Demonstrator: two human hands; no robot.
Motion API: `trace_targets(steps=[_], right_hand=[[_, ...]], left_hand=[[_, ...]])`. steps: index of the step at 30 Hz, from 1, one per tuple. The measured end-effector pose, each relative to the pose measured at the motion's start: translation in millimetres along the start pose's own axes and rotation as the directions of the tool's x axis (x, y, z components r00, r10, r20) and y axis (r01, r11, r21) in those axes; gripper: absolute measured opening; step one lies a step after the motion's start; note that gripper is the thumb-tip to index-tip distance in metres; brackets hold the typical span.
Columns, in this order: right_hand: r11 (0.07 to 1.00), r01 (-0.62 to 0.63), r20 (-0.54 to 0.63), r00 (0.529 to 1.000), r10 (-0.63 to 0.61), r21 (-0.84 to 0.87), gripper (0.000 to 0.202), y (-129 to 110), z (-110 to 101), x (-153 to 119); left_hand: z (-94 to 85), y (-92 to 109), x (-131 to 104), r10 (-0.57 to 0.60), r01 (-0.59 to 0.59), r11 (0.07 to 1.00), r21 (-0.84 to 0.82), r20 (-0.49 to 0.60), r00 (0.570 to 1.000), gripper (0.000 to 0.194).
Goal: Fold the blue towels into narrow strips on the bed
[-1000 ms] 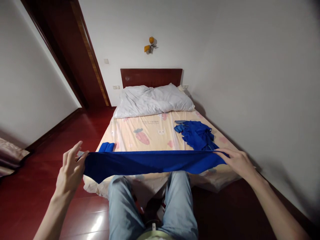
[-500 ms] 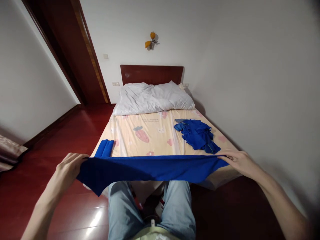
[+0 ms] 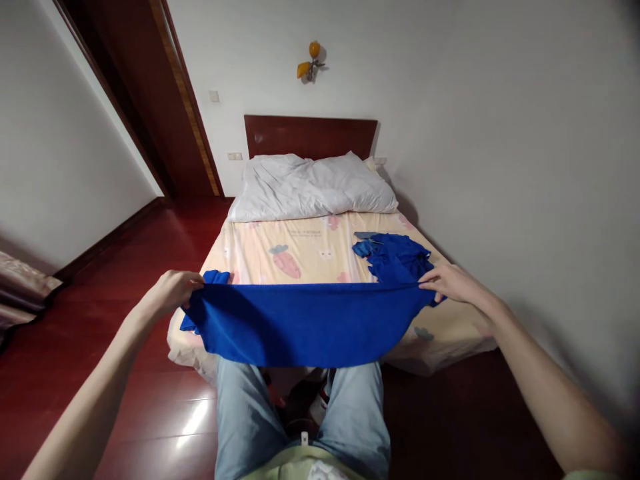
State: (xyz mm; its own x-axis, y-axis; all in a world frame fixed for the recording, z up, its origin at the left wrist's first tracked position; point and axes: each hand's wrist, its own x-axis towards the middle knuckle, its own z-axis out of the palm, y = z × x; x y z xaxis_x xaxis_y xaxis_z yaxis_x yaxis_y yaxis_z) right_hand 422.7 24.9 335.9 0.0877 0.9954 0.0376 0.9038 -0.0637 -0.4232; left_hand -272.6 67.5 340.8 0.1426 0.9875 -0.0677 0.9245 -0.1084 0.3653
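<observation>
A blue cloth (image 3: 305, 325) is stretched between my two hands above the front edge of the bed, its top edge nearly straight and its lower part hanging over my knees. My left hand (image 3: 176, 288) pinches its left top corner. At the right top corner, my right hand (image 3: 450, 283) grips the fabric between thumb and fingers. Behind the cloth on the left lies a folded blue piece (image 3: 216, 276), partly hidden. A crumpled pile of blue fabric (image 3: 399, 257) rests on the bed near my right hand.
The bed (image 3: 265, 257) has a patterned yellow sheet. A grey-white quilt (image 3: 310, 187) lies against the dark red headboard (image 3: 310, 135). A wall lamp (image 3: 311, 61) hangs above. A door (image 3: 140, 93) stands at the left, and a curtain (image 3: 25, 290) is at the far left.
Both hands have moved forward over the bed and closer together, with the cloth between them. The cloth now hangs deeper and covers part of the blue pile. The view has shifted slightly.
</observation>
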Motion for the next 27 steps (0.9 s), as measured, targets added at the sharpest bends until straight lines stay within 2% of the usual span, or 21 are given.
trace_targets(steps=[2,4,7,10,12,14,16,19,22,24,26,27], right_hand=[[0.993,-0.100,0.124,0.988,0.091,0.064,0.027,5.0,9.9,27.4],[0.975,-0.167,0.113,0.982,0.151,0.147,0.028,7.9,21.5,57.2],[0.960,-0.174,-0.005,0.984,0.180,0.217,0.020,6.4,33.9,101.7],[0.979,-0.104,-0.205,0.969,0.140,0.175,0.015,-0.3,35.2,135.3],[0.987,-0.050,-0.356,0.929,0.102,0.152,0.019,-3.6,34.8,146.9],[0.987,-0.003,-0.455,0.887,0.078,0.163,0.025,-2.4,40.0,149.3],[0.976,0.047,-0.488,0.870,0.066,0.215,0.033,4.6,54.5,144.1],[0.938,0.120,-0.441,0.897,0.038,0.325,0.042,24.2,95.6,127.1],[0.907,0.124,-0.379,0.924,0.043,0.404,0.042,48.0,156.5,104.8],[0.863,0.042,-0.346,0.925,0.158,0.504,0.038,61.8,203.5,88.3],[0.753,-0.088,-0.264,0.904,0.335,0.652,0.034,71.9,250.1,70.4],[0.727,-0.130,-0.239,0.893,0.381,0.674,0.033,75.6,271.4,61.1]], left_hand=[[2.8,4.8,25.1,-0.040,0.041,0.997,-0.057,0.020,0.999,0.032],[6.2,7.7,54.4,-0.025,0.024,0.999,-0.031,-0.029,0.999,0.028],[7.1,13.8,98.5,0.049,-0.039,0.997,0.062,-0.171,0.984,0.025],[0.7,21.5,131.5,0.101,-0.075,0.993,0.088,-0.355,0.929,0.030],[-2.8,23.6,144.2,0.146,-0.116,0.989,0.093,-0.476,0.867,0.033],[-0.2,21.1,149.3,0.174,-0.146,0.985,0.095,-0.560,0.810,0.038],[12.2,13.4,147.2,0.172,-0.145,0.985,0.093,-0.589,0.789,0.041],[51.5,-5.6,134.5,0.154,-0.126,0.988,0.088,-0.531,0.833,0.041],[110.7,-27.8,116.8,0.128,-0.104,0.991,0.083,-0.386,0.913,0.039],[155.2,-41.1,105.3,0.078,-0.053,0.993,0.105,-0.244,0.967,0.039],[198.0,-51.7,94.7,0.000,0.014,0.990,0.139,-0.100,0.995,0.040],[217.3,-56.1,89.9,-0.043,0.047,0.987,0.157,-0.026,0.999,0.040]])
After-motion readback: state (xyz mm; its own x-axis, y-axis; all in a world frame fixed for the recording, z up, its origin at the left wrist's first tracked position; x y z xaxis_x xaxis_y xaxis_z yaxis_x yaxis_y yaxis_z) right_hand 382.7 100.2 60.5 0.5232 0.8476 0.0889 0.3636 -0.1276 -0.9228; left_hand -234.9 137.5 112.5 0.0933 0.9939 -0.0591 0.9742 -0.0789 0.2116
